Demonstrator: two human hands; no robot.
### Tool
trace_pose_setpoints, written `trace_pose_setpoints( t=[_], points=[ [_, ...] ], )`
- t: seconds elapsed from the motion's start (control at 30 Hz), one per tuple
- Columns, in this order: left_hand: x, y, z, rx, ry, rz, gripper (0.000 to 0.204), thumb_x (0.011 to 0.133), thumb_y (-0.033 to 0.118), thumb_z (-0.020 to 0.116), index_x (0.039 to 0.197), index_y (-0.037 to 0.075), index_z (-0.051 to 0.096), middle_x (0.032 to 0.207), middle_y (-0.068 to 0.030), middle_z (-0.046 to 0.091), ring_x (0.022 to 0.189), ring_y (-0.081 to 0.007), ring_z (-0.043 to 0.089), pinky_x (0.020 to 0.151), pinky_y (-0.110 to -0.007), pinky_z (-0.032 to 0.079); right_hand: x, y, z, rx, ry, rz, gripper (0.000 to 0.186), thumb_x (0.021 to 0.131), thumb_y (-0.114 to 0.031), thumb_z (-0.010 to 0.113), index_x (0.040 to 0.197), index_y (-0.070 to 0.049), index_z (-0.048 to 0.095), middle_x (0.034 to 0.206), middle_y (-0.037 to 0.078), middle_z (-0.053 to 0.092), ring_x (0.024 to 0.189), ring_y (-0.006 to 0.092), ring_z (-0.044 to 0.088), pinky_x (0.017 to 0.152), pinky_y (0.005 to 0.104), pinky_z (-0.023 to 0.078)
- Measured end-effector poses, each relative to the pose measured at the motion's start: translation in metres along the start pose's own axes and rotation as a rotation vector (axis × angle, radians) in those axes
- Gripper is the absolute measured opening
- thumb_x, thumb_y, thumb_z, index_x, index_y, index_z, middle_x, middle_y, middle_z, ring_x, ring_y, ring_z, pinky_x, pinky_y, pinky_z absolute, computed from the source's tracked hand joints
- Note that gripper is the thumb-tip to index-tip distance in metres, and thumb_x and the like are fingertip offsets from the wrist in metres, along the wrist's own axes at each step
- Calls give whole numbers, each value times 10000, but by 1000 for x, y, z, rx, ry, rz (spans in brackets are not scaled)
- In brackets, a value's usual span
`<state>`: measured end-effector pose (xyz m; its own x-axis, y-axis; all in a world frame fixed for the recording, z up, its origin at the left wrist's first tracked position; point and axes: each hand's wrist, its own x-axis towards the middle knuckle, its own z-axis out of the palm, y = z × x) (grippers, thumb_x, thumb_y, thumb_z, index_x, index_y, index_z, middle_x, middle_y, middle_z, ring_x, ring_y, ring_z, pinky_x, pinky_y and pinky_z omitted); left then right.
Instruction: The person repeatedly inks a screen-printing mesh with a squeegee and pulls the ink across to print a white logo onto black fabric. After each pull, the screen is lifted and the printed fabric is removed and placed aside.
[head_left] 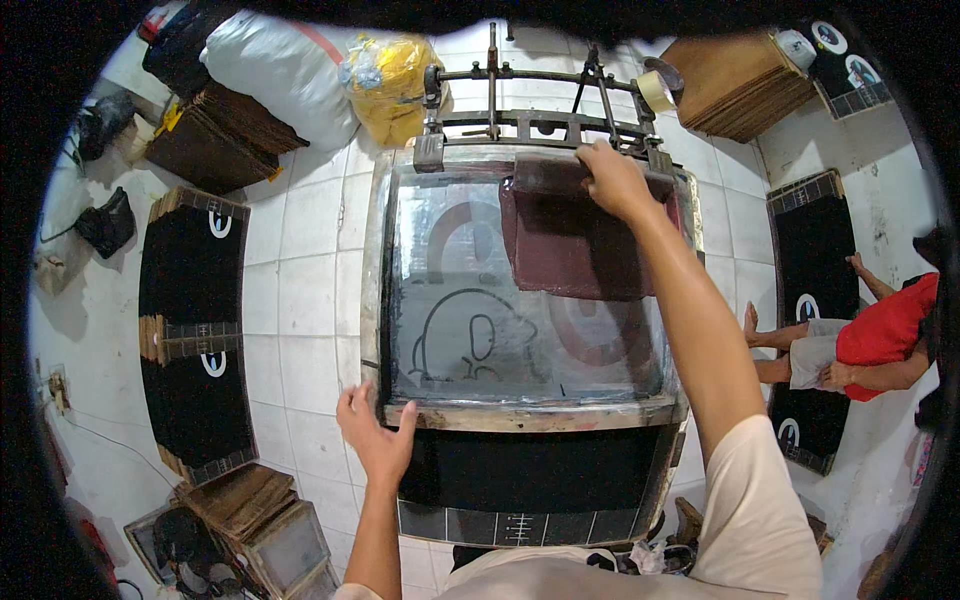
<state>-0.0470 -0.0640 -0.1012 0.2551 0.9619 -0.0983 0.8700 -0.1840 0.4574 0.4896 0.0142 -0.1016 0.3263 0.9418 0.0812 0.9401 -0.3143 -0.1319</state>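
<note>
A screen-printing frame lies flat in front of me, its mesh showing a rounded cartoon outline and faint curved shapes. Dark maroon ink covers part of the mesh at the upper right. At the frame's far end my right hand is closed on the top of a wide squeegee, which stands at the ink's far edge. My left hand is beside the near left corner, fingers apart and holding nothing. Black fabric on a board shows below the frame's near edge.
Behind the frame is a metal hinge clamp with a tape roll at its right. Boards with black fabric lie left and right. A person in a red top is at the right. Board stacks and bags stand farther off.
</note>
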Motion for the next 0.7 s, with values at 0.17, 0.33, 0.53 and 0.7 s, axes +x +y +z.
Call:
trace_pose_setpoints(
  t=[0.17, 0.33, 0.53, 0.7],
  points=[
    [16, 8, 24, 194, -145, 14, 1252, 752, 613, 878, 1703, 141, 215, 1714, -354, 109, 1566, -526, 181, 1242, -620, 170, -34, -13, -7, -5, 61, -106, 306, 859, 8, 650, 1146, -93, 681, 1037, 139, 694, 1063, 378, 675, 903, 530, 491],
    [15, 5, 24, 108, -98, 71, 1246, 744, 622, 879, 1690, 133, 233, 1709, -351, 118, 1566, -526, 173, 1234, -645, 160, -131, -48, -39, 198, 120, -192, 255, 837, 19, 632, 1056, -102, 685, 981, 116, 695, 947, 361, 659, 809, 490, 457],
    [16, 8, 22, 89, -123, 51, 1263, 732, 605, 897, 1690, 128, 227, 1709, -347, 115, 1570, -517, 173, 1237, -636, 157, -108, -24, 0, 180, 114, -176, 241, 834, 7, 671, 1052, -98, 679, 950, 122, 705, 937, 367, 666, 827, 500, 472],
    [16, 11, 21, 103, -129, 32, 1271, 720, 592, 909, 1690, 129, 229, 1708, -346, 122, 1572, -509, 180, 1238, -629, 166, 21, 30, -2, 138, -37, -81, 326, 852, -34, 711, 1172, -95, 707, 1065, 221, 751, 1034, 458, 703, 898, 563, 550]
  ],
)
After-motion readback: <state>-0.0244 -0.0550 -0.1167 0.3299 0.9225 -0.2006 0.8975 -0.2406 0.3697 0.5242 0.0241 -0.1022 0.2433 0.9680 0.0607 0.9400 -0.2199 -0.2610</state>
